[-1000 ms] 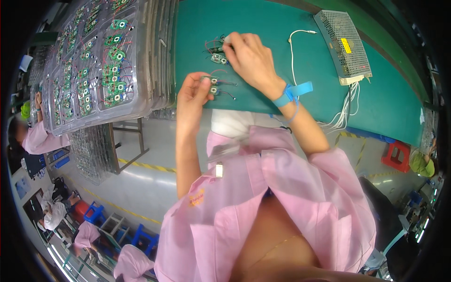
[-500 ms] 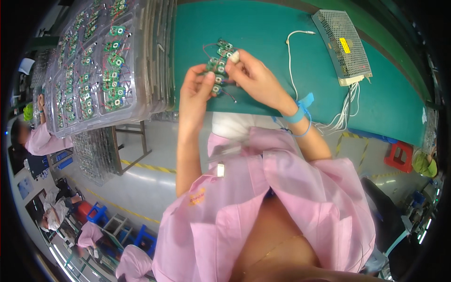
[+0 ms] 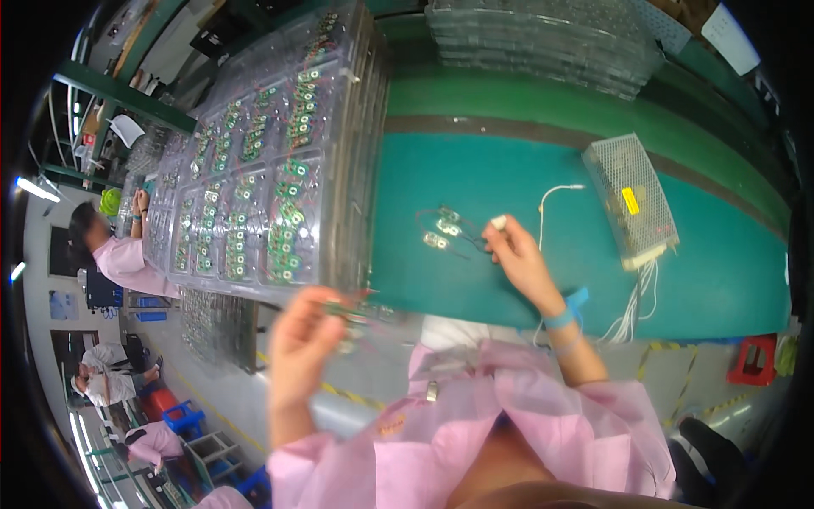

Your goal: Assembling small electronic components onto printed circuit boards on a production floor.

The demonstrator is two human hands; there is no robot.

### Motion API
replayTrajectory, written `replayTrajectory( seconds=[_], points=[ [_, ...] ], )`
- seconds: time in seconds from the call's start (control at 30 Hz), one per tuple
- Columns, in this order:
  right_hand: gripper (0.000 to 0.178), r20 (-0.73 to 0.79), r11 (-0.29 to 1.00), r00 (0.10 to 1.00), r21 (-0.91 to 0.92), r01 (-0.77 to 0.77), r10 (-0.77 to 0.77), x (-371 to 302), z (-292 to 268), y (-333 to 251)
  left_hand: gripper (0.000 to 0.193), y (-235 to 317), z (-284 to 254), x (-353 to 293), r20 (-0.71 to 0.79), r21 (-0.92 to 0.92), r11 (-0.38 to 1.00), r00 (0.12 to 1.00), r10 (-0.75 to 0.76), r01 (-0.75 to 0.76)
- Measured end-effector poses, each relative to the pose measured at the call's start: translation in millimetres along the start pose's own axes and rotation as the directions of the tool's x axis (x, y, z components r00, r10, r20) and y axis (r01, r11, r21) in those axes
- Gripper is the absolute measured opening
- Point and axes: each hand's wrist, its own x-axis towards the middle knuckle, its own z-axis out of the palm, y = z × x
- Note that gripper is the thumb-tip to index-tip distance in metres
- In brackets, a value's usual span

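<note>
Small green circuit boards [image 3: 348, 319] with thin wires are gripped in my left hand [image 3: 301, 343], which is smeared by motion. This hand is off the near edge of the green table, just below the stacked trays. My right hand [image 3: 519, 263] is over the table, fingers pinched together, with a white cover on one fingertip and a blue band at the wrist. Thin dark wires [image 3: 471, 237] run to its fingertips from a few green boards [image 3: 447, 226] lying on the table mat [image 3: 509, 170].
Clear plastic trays [image 3: 292, 161] full of boards are stacked high on the left. A perforated metal power supply [image 3: 632, 199] with white cables stands at right, a white lead [image 3: 543, 208] beside it. More trays [image 3: 543, 42] lie at the back. Another person [image 3: 123, 254] works far left.
My hands were together over the boards; they are now apart. The left has carried some boards left and toward me, the right stays by the others. The view has tilted up, showing more behind.
</note>
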Motion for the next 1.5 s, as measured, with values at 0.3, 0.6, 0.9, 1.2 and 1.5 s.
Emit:
replayTrajectory(
  seconds=[0.3, 0.6, 0.9, 1.2, 1.5],
  points=[
    [0.011, 0.037, 0.969, 0.999, -0.248, 0.012, -0.003, -6.8, 11.5, -3.7, 0.02, 109.1, -122.8, 214.9, -0.024, 0.157, 0.97, 0.981, 0.193, -0.187],
    [0.011, 0.037, 0.933, 0.999, -0.361, 0.006, 0.008, -1.4, 6.1, -1.5, 0.021, 101.5, -87.4, 341.0, -0.044, 0.528, 0.834, 0.976, 0.216, -0.16],
    [0.009, 0.035, 0.894, 0.999, -0.447, 0.043, -0.031, 4.7, 7.6, -3.9, 0.024, 102.7, -129.4, 401.5, -0.16, 0.905, 0.424, 0.946, 0.282, 0.026],
    [0.009, 0.038, 0.885, 0.998, -0.461, 0.066, -0.055, 0.1, 9.6, -3.7, 0.025, 91.0, -141.9, 354.9, 0.141, 0.975, 0.128, 0.947, 0.289, -0.184],
    [0.019, 0.014, 0.713, 0.986, -0.689, 0.13, -0.167, -7.2, 17.8, -4.3, 0.024, 89.9, -3.6, 96.0, 0.549, 0.83, 0.049, 0.829, 0.106, -0.556]
  ],
)
